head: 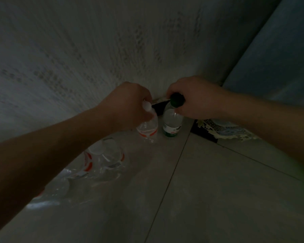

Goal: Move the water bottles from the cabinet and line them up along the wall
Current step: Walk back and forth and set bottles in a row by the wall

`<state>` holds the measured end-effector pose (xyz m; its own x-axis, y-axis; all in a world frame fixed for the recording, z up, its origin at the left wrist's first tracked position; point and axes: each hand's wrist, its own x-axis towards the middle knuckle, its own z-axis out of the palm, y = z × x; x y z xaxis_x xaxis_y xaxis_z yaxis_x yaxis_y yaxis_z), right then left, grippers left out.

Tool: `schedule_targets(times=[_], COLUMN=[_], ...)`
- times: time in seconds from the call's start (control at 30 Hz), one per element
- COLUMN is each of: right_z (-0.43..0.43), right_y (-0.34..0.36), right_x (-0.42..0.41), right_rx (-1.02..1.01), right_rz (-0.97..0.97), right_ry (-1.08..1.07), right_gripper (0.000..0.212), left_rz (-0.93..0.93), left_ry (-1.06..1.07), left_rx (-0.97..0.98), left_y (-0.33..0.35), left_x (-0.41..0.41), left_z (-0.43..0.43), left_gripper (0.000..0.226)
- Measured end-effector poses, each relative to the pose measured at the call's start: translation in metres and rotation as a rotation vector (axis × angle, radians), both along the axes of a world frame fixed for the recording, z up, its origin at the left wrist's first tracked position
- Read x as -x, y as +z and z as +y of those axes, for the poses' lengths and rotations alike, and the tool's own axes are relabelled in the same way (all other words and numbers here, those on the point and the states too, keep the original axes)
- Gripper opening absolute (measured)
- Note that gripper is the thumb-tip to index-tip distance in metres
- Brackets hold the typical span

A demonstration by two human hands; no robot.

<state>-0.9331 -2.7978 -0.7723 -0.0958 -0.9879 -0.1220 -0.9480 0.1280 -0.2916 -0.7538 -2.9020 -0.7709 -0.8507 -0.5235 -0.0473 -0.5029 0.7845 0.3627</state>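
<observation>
Grey floor tiles (209,190) are being met by a pale wall (77,50) in dim light. At the left, along the wall's foot, a row of clear bottles (104,155) is being partly hidden by the left forearm. Further right, a red-labelled bottle (147,130) is being gripped at its white cap by the left hand (130,106), fingers curled. Just beside it, a green-labelled bottle (171,125) is being held by its dark cap under the right hand (195,100), close to the corner.

Dim corner of a likely home interior, textured wall (95,50), large grey floor tiles (218,190), patterned mat (223,128) beside a blue-grey panel (279,58)
</observation>
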Motion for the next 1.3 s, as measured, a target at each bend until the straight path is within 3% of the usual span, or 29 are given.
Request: schedule_targets(times=[0.53, 0.87, 1.3], right_z=[0.001, 0.002, -0.001], right_y=[0.002, 0.003, 0.001], right_x=[-0.003, -0.004, -0.006], right_rx=[0.005, -0.014, -0.008], right_rz=[-0.016, -0.03, -0.039], right_ry=[-0.008, -0.032, -0.048], right_gripper=[0.041, 0.04, 0.044], left_rz=[-0.074, -0.005, -0.049], left_ry=[-0.022, -0.025, 0.143], left_rx=[-0.092, -0.134, 0.085], left_y=[0.008, -0.004, -0.007], left_x=[-0.002, -0.003, 0.01], left_z=[-0.001, -0.008, -0.003], left_gripper=[0.042, 0.05, 0.051])
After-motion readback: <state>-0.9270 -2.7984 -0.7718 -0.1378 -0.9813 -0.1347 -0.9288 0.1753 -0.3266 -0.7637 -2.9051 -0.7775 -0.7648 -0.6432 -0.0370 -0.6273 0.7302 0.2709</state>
